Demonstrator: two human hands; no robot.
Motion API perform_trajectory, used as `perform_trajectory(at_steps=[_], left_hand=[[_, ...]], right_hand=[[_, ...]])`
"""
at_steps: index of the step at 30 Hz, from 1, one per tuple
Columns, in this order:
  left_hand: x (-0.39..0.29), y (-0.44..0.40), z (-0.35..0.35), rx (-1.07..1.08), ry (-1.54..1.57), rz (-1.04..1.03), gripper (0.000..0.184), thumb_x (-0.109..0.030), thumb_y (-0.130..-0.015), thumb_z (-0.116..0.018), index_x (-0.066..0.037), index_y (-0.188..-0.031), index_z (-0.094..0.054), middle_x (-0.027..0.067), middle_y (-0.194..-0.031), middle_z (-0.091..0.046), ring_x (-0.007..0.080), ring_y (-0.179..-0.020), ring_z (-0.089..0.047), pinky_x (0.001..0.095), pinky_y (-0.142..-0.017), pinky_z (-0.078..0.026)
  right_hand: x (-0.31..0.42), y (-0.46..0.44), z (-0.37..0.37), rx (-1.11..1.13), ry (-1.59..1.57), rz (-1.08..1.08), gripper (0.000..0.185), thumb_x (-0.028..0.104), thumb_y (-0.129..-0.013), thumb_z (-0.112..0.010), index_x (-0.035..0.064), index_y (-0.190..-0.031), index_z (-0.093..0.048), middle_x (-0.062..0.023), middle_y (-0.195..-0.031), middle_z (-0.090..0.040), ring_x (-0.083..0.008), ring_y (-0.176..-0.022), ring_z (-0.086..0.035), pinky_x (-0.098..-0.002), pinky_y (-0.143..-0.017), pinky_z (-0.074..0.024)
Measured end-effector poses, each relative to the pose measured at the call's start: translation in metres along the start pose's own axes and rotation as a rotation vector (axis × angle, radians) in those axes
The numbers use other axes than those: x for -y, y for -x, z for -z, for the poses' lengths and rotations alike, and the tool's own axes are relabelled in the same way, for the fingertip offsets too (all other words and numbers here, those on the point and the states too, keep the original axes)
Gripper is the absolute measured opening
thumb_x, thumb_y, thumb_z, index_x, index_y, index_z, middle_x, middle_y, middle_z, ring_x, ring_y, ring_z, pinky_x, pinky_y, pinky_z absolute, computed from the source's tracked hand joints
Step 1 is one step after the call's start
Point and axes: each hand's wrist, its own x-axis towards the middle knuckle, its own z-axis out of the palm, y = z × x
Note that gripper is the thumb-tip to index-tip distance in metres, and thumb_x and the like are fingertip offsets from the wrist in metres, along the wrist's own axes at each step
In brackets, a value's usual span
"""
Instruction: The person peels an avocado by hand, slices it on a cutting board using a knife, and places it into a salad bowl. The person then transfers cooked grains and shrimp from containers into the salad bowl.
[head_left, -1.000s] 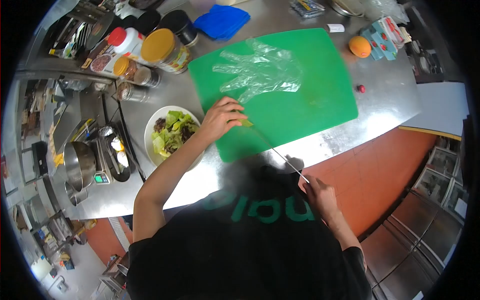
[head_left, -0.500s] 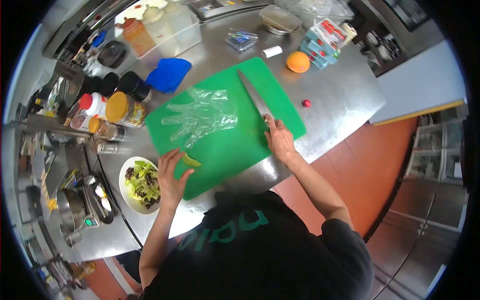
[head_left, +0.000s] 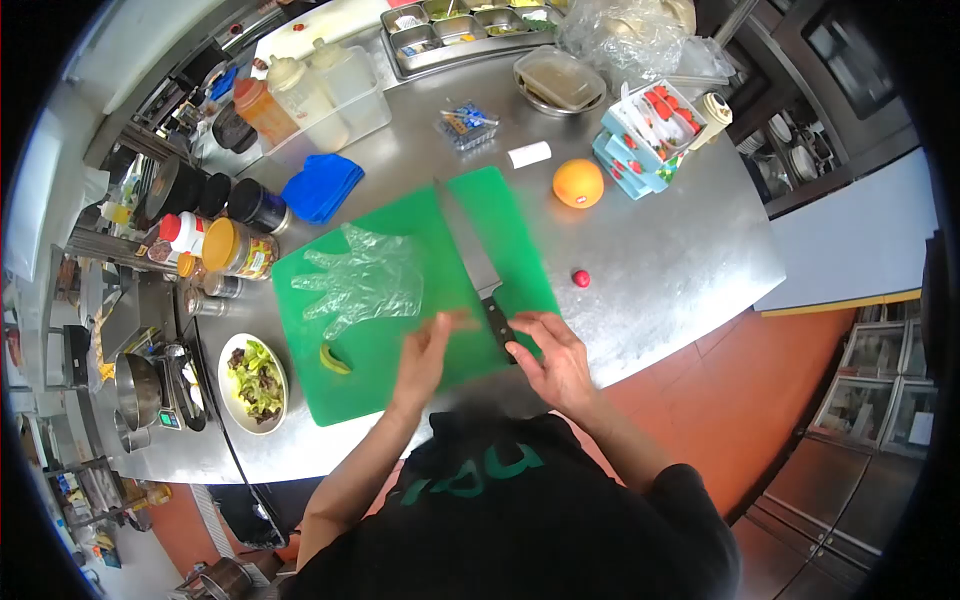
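A large kitchen knife (head_left: 468,245) lies on the green cutting board (head_left: 330,400), its black handle toward me. My right hand (head_left: 558,362) is at the right of the handle, fingers spread and curved, with the thumb tip at the handle's edge. My left hand (head_left: 425,358) hovers over the board's near part, left of the handle; motion smears its fingers. A clear plastic glove (head_left: 365,282) is spread flat on the board. Below it sits a curved green slice (head_left: 335,360), its kind unclear. Left of the board stands a white bowl (head_left: 281,408) of salad leaves.
Right of the board are a radish (head_left: 581,278), an orange (head_left: 578,184) and stacked strawberry boxes (head_left: 640,150). A blue cloth (head_left: 322,188), spice jars (head_left: 238,248) and a bin of squeeze bottles (head_left: 355,125) stand on the left. Metal food pans (head_left: 465,38) are at the back.
My left hand has moved right, away from the green slice toward the knife handle. My right hand has loosened from the knife and shifted to the handle's right side. The view has shifted.
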Motion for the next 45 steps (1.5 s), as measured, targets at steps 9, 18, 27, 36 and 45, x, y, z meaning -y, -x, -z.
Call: perform_trajectory(at_steps=[9,18,27,36,45], left_hand=[[0.054,0.082,-0.014,0.364,0.041,0.313,0.036,-0.031,-0.093,-0.052,-0.002,-0.113,-0.061,0.0110,-0.109,-0.064,0.0191,-0.099,-0.060,0.0311,-0.085,-0.046],[0.043,0.104,0.005,0.349,-0.156,0.399,0.033,-0.029,-0.090,-0.058,-0.006,-0.113,-0.062,0.0120,-0.106,-0.063,0.0212,-0.097,-0.060,0.0321,-0.085,-0.045],[0.041,0.105,0.026,-0.105,0.261,0.586,0.051,-0.032,-0.088,-0.060,0.000,-0.126,-0.049,0.0120,-0.111,-0.061,0.0190,-0.102,-0.056,0.0315,-0.090,-0.043],[0.066,0.038,0.007,-0.348,-0.058,0.306,0.059,-0.024,-0.079,-0.071,0.004,-0.123,-0.044,0.0186,-0.111,-0.059,0.0236,-0.083,-0.065,0.0362,-0.075,-0.052],[0.114,-0.104,0.052,-0.905,0.733,0.652,0.021,-0.015,-0.084,-0.063,0.002,-0.092,-0.053,0.0073,-0.061,-0.056,0.0207,-0.053,-0.061,0.0329,-0.043,-0.050]], right_hand=[[-0.053,-0.057,0.025,-0.046,-0.187,-0.127,0.017,0.003,-0.079,-0.063,0.0031,-0.096,-0.063,-0.0124,-0.100,-0.063,-0.0237,-0.086,-0.063,-0.0323,-0.072,-0.0511],[-0.106,-0.088,0.008,-0.031,-0.015,-0.031,0.028,0.011,-0.079,-0.066,0.0029,-0.106,-0.060,-0.0140,-0.103,-0.061,-0.0299,-0.090,-0.061,-0.0374,-0.075,-0.0504],[-0.152,-0.154,0.029,-0.215,0.463,0.174,0.051,0.022,-0.079,-0.068,0.0025,-0.122,-0.048,-0.0189,-0.114,-0.053,-0.0349,-0.106,-0.050,-0.0408,-0.090,-0.0412],[-0.092,-0.067,-0.055,0.525,0.329,-0.053,0.076,0.038,-0.073,-0.072,0.0084,-0.134,-0.037,-0.0095,-0.083,-0.060,-0.0244,-0.069,-0.061,-0.0387,-0.058,-0.0476],[-0.082,-0.041,-0.072,0.422,0.347,0.065,0.083,0.031,-0.070,-0.076,0.0077,-0.137,-0.033,-0.0084,-0.075,-0.057,-0.0258,-0.066,-0.058,-0.0379,-0.061,-0.0460]])
